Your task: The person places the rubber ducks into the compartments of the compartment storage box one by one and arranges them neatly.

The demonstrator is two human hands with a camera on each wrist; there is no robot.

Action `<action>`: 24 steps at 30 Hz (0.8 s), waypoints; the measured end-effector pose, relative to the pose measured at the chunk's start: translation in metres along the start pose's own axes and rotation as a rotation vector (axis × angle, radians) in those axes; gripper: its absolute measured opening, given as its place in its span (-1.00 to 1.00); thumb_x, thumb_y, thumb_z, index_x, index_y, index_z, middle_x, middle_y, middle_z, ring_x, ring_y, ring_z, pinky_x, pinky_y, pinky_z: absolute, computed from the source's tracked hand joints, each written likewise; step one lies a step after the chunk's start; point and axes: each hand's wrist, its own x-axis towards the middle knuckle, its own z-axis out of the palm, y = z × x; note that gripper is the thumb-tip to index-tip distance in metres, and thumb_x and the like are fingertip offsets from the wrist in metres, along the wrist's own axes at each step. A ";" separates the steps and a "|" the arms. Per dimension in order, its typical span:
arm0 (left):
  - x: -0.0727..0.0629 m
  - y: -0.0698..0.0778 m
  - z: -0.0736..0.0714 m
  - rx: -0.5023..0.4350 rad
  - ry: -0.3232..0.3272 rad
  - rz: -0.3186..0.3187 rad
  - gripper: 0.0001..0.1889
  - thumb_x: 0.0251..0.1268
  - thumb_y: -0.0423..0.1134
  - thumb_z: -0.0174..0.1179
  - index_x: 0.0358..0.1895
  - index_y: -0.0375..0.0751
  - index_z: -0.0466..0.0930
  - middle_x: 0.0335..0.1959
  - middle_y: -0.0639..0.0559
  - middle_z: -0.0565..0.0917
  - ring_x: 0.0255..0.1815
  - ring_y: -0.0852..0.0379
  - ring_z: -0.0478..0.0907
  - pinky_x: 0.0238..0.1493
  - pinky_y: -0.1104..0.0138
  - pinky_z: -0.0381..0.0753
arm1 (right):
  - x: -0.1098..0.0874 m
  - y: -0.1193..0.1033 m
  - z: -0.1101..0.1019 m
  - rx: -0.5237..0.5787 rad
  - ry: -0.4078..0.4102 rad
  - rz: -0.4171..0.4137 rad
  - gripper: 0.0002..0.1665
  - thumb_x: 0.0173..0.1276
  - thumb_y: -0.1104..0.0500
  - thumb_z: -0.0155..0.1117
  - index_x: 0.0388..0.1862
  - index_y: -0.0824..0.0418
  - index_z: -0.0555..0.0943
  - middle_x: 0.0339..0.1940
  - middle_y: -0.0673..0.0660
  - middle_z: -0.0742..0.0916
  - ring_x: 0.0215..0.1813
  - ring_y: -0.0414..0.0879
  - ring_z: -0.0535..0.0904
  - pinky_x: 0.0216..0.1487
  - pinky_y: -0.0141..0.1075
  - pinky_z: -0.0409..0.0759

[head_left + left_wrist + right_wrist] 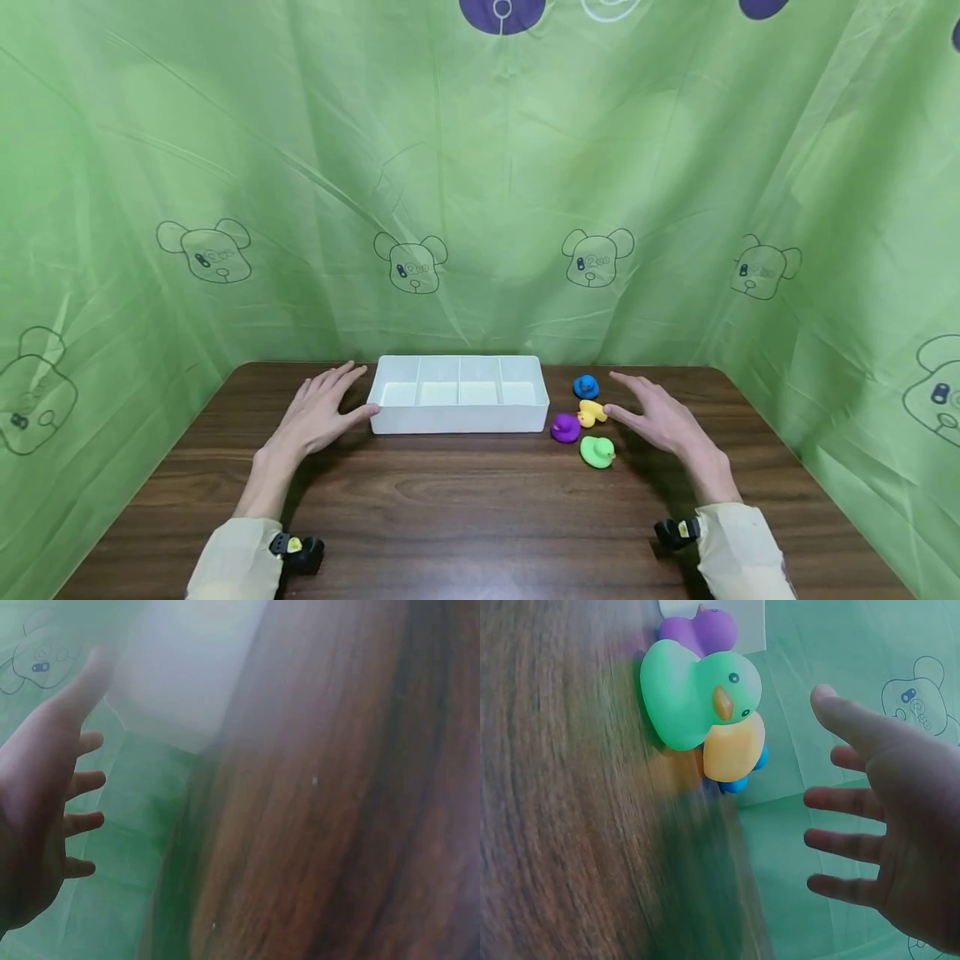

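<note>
A white box (459, 419) with several compartments in a row stands at the back middle of the table. Just off its left end is my left hand (318, 412), fingers spread, thumb tip right at the box's corner. To the right of the box lie rubber ducks: a blue one (586, 387), a yellow one (592, 413), a purple one (566, 427) and a light green one (597, 452). My right hand (663, 421) hovers beside them with fingers extended and nothing held, its thumb nearest the yellow duck. In the right wrist view, the green duck (697, 694) partly hides the others.
The dark wooden table (480, 517) has its back edge close to a green curtain (495, 183) printed with bear heads, which also hangs at both sides. Black wrist cameras (300, 553) are strapped at both sleeves.
</note>
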 end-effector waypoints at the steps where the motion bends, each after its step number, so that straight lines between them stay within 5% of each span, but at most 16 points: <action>1: 0.001 0.001 0.000 -0.012 0.000 0.003 -0.09 0.23 0.51 0.01 0.54 0.05 0.21 0.56 -0.13 0.22 0.54 -0.28 0.10 0.44 -0.34 -0.04 | 0.000 0.000 0.000 0.018 0.000 -0.006 -0.20 0.45 -0.28 0.15 0.51 0.08 0.32 0.42 0.28 0.48 0.43 0.35 0.35 0.28 0.32 0.37; 6: 0.004 0.005 0.001 -0.084 0.005 0.017 -0.17 0.32 0.42 0.01 0.53 0.04 0.23 0.53 -0.09 0.28 0.51 -0.27 0.19 0.40 -0.26 0.14 | 0.001 0.000 0.001 0.138 0.005 -0.058 -0.37 0.46 -0.14 0.22 0.38 0.15 0.47 0.27 0.22 0.61 0.28 0.21 0.53 0.25 0.19 0.47; 12: 0.003 0.010 0.002 -0.185 -0.040 -0.016 -0.23 0.37 0.34 0.04 0.55 0.10 0.17 0.55 -0.04 0.26 0.53 -0.22 0.19 0.35 -0.28 0.26 | 0.001 0.001 0.004 0.239 -0.070 -0.075 -0.52 0.44 -0.03 0.28 0.24 0.13 0.56 -0.12 0.02 0.73 -0.08 -0.08 0.64 -0.02 -0.12 0.61; 24: 0.002 0.012 0.011 -0.276 -0.092 -0.068 -0.21 0.39 0.33 0.03 0.58 0.12 0.08 0.57 -0.08 0.19 0.54 -0.21 0.16 0.34 -0.29 0.27 | 0.001 -0.002 0.004 0.375 -0.203 -0.036 -0.54 0.40 -0.09 0.31 0.19 0.07 0.60 -0.11 -0.02 0.69 -0.06 -0.06 0.56 -0.08 -0.28 0.50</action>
